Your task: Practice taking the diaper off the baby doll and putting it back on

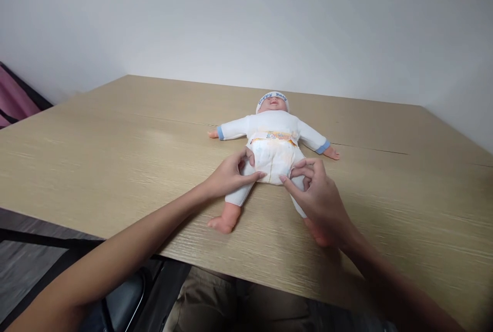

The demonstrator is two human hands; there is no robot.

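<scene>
A baby doll (271, 122) in a white suit with blue cuffs lies on its back, arms spread and feet toward me. Around its hips sits a white diaper (272, 156) with a coloured print along the waistband. My left hand (233, 174) is closed on the diaper's left leg edge, its thumb lying along the lower front and its fingers curled at the side. At the opposite leg edge my right hand (316, 188) pinches the diaper between thumb and fingers. The doll's right-side lower leg is partly hidden behind that hand.
The doll lies on a light wooden table (115, 168) with a seam across it. A pale wall (231, 24) stands behind. A pink and black item (17, 96) is at the far left. Below the front edge are a dark chair (127, 296) and my trousers (208, 301).
</scene>
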